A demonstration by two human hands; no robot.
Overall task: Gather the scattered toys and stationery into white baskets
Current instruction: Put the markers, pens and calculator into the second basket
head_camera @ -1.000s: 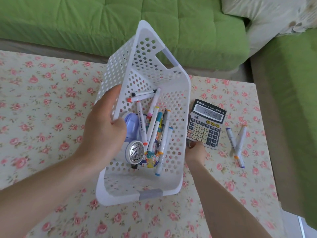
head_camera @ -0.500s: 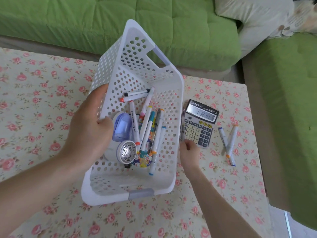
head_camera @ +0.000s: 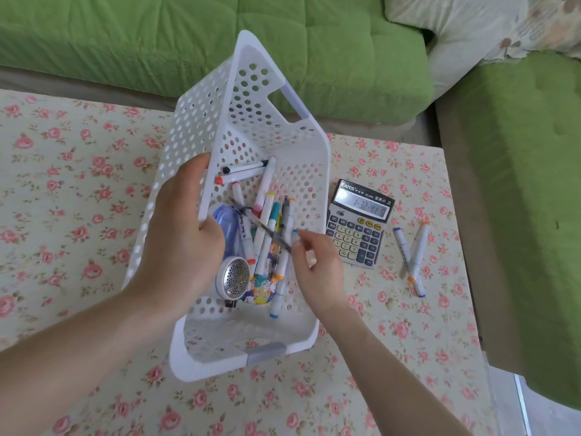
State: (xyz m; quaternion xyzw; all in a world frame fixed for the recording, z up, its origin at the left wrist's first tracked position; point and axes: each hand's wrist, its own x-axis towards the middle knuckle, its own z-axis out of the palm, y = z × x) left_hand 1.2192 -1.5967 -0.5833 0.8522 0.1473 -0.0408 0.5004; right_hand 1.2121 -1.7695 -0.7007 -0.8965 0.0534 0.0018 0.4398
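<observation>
1. Moved since half a second ago: right hand (head_camera: 317,272), off the tabletop (head_camera: 78,184) beside the calculator (head_camera: 358,225) and now over the white basket (head_camera: 251,196).
2. Now pinches a thin dark pen (head_camera: 261,226) between thumb and fingers (head_camera: 303,239), blurred, slanting across the markers (head_camera: 267,234) inside the basket.
3. Unchanged: left hand (head_camera: 182,243), clenched on the basket's left rim, thumb inside, tilting the basket with its far end raised.
4. Inside the basket: markers, a round metal-mesh gadget (head_camera: 234,278), a pale blue item (head_camera: 229,225).
5. Stays put on the floral tabletop: calculator just right of the basket, two crossed markers (head_camera: 412,259) farther right.
6. Behind: green sofa (head_camera: 157,42).
</observation>
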